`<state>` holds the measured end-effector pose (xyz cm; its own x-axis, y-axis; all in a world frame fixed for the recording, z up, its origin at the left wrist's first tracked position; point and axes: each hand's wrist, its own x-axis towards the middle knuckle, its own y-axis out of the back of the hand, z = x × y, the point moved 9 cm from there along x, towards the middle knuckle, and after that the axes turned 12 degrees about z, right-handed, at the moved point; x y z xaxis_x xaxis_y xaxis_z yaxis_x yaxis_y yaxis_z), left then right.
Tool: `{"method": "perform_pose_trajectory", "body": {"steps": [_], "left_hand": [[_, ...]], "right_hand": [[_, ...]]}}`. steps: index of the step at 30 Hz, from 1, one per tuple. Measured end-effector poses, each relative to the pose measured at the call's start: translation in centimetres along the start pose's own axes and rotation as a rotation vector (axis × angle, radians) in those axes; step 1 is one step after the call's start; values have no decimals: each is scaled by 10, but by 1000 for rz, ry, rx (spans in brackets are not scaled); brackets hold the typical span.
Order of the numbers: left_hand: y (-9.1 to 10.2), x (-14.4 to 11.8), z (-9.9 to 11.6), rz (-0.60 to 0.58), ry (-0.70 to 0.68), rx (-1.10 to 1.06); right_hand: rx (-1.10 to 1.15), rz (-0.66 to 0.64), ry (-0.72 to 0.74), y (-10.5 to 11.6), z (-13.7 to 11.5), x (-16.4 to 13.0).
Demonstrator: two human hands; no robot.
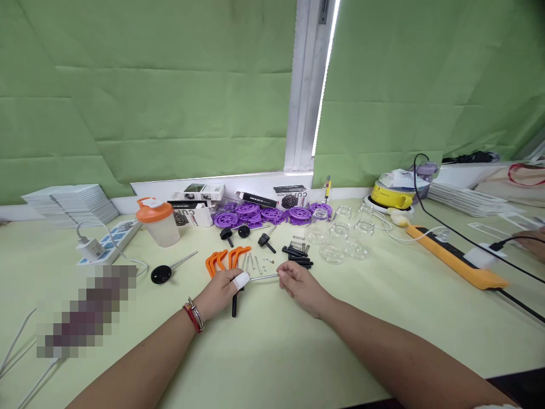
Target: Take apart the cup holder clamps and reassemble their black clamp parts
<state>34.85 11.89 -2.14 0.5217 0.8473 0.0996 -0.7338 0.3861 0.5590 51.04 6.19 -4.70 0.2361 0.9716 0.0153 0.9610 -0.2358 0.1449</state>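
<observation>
Head view: metal rod (264, 278) spans the gap between the two hands, nearer the wearer than the loose screws (258, 264) and springs (299, 245); it could slip if the fingertip pinch is off-centre, and a dropped end or stray knuckle could scatter those screws across the surface (272, 355). Left hand (221, 291) curled closed round one rod end, right hand (303, 287) pinching the other between thumb and fingers; black handle (234, 307) under the left hand, can't really tell whether held or just lying there.
</observation>
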Motion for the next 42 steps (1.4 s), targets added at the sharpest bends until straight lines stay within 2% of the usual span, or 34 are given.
{"method": "perform_pose_trajectory", "body": {"steps": [4, 18, 28, 42], "left_hand": [[0, 0, 1, -4, -9, 13], [0, 0, -1, 0, -14, 10], [0, 1, -2, -1, -10, 13], [-1, 1, 0, -8, -11, 3]], "right_hand": [[25, -24, 4, -3, -3, -1], [-105, -6, 36, -1, 2, 1], [27, -18, -6, -2, -2, -1], [-98, -2, 23, -1, 3, 1]]}}
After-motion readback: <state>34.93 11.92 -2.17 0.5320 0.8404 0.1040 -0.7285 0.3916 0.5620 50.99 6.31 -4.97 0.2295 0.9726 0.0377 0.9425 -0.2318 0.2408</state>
